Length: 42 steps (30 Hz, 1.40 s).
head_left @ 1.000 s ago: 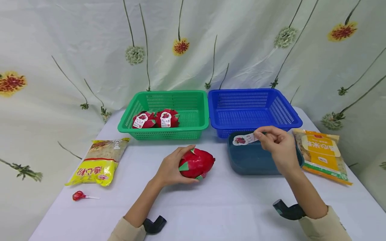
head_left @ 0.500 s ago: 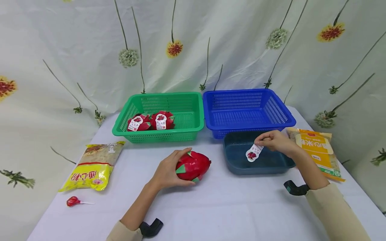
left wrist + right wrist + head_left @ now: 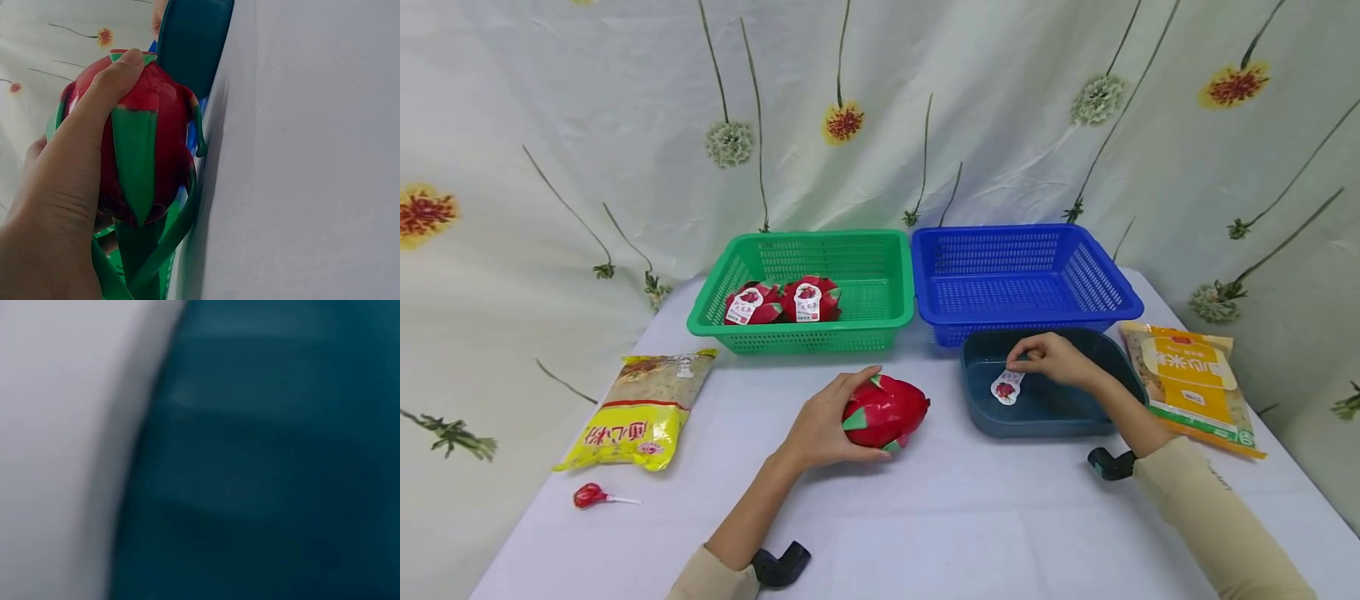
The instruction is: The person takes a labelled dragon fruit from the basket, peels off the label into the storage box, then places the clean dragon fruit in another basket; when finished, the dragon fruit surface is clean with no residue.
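My left hand (image 3: 823, 427) grips a red dragon fruit (image 3: 891, 414) with green scales, low over the white table in the head view. In the left wrist view the thumb lies across the fruit's (image 3: 134, 150) side. At the right, my right hand (image 3: 1056, 360) pinches a white dragon-fruit label sticker (image 3: 1006, 387) by its edge, inside or just above the dark teal tray (image 3: 1045, 427). The right wrist view is blurred and filled mostly by the teal tray (image 3: 250, 462); no hand shows there. Two labelled dragon fruits (image 3: 811, 300) sit in the green basket (image 3: 797, 338).
A blue basket (image 3: 1000, 293) stands beside the green one, behind the teal tray. A yellow food bag (image 3: 640, 417) and a red lollipop (image 3: 591, 496) lie at the left. An orange food bag (image 3: 1195, 383) lies to the right of the tray.
My right hand has moved down and left over the teal tray with the sticker, which turned from sideways to hanging down. The left hand keeps its hold on the dragon fruit.
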Motion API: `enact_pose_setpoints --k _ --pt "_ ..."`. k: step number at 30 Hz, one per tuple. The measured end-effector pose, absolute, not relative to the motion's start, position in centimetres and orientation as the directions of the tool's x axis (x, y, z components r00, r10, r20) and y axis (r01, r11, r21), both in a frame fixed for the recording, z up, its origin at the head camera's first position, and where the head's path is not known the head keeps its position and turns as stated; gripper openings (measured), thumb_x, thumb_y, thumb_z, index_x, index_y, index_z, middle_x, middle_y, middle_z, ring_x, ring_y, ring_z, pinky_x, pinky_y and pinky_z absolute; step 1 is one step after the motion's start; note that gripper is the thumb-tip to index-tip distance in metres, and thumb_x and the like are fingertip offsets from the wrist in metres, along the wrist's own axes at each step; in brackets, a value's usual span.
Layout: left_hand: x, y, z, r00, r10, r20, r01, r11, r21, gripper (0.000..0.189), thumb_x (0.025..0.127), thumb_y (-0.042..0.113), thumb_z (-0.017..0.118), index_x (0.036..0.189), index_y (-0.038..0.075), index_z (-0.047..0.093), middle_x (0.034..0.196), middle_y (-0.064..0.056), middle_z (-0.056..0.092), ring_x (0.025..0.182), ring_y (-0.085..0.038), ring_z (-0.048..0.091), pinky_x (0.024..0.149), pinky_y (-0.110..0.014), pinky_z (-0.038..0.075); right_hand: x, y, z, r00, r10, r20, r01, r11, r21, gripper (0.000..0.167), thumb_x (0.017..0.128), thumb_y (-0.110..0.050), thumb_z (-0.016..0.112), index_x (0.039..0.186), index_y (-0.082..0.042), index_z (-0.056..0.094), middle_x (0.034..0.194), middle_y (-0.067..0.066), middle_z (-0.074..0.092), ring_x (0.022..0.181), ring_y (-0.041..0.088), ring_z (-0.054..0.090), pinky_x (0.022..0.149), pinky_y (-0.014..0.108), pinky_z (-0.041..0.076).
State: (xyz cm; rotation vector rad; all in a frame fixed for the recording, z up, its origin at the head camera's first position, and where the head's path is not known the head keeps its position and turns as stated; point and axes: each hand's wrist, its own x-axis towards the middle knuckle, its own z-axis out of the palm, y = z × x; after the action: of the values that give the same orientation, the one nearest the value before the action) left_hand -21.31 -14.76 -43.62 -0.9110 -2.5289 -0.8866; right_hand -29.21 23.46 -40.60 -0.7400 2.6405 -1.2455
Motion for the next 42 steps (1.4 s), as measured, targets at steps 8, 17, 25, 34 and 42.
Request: enact_pose_setpoints --k 8,17,25,34,42 --pt "-21.4 -14.8 -43.7 -0.741 0.468 0.481 0.666 0.605 0.437 0.102 0.056 0.062 0.078 0.142 0.034 0.031 0.119 0.009 0.049 0.108 -0.007 0.048 0.074 -0.030 0.052 -29.0 23.1 -41.8 -0.863 -0.496 0.096 -0.427 0.616 -0.662 0.023 0.079 -0.017 0.073 0.099 -0.006 0.069 0.051 -0.008 0.031 0.044 0.003 0.026 0.044 0.022 0.023" --pt "-21.5 -14.9 -43.7 -0.734 0.466 0.494 0.672 0.603 0.430 0.102 0.055 0.063 0.077 0.142 0.033 0.031 0.118 0.009 0.050 0.107 -0.008 0.049 0.075 -0.031 0.052 -29.2 22.9 -42.1 -0.849 -0.528 -0.001 -0.438 0.706 -0.556 0.047 0.075 -0.025 0.076 0.116 -0.005 0.063 0.052 -0.008 0.029 0.046 0.007 0.024 0.044 0.021 0.023" --pt "-21.4 -14.9 -43.7 -0.739 0.467 0.487 0.669 0.600 0.440 0.104 0.055 0.061 0.079 0.142 0.034 0.029 0.118 0.007 0.050 0.107 -0.010 0.049 0.074 -0.032 0.052 -29.0 22.8 -41.9 -0.862 -0.507 0.001 -0.451 0.765 -0.460 0.061 0.074 -0.032 0.077 0.124 -0.003 0.059 0.049 -0.009 0.027 0.045 0.006 0.022 0.043 0.020 0.020" --pt "-21.5 -14.9 -43.7 -0.752 0.466 0.466 0.656 0.595 0.464 0.102 0.057 0.061 0.078 0.142 0.028 0.032 0.119 0.006 0.049 0.108 -0.011 0.049 0.074 -0.032 0.052 -28.8 23.1 -41.7 -0.823 -0.568 -0.019 -0.494 0.730 -0.472 0.050 0.076 -0.030 0.076 0.118 -0.006 0.064 0.049 -0.010 0.026 0.043 0.005 0.022 0.042 0.020 0.021" --pt "-21.4 -14.8 -43.7 -0.748 0.469 0.470 0.661 0.593 0.460 0.101 0.057 0.059 0.079 0.142 0.033 0.030 0.120 0.008 0.049 0.109 -0.008 0.048 0.074 -0.030 0.052 -28.2 23.4 -41.2 -0.826 -0.556 -0.091 -0.460 0.759 -0.462 0.063 0.076 -0.038 0.073 0.128 -0.008 0.056 0.051 -0.008 0.027 0.045 0.007 0.024 0.044 0.021 0.023"
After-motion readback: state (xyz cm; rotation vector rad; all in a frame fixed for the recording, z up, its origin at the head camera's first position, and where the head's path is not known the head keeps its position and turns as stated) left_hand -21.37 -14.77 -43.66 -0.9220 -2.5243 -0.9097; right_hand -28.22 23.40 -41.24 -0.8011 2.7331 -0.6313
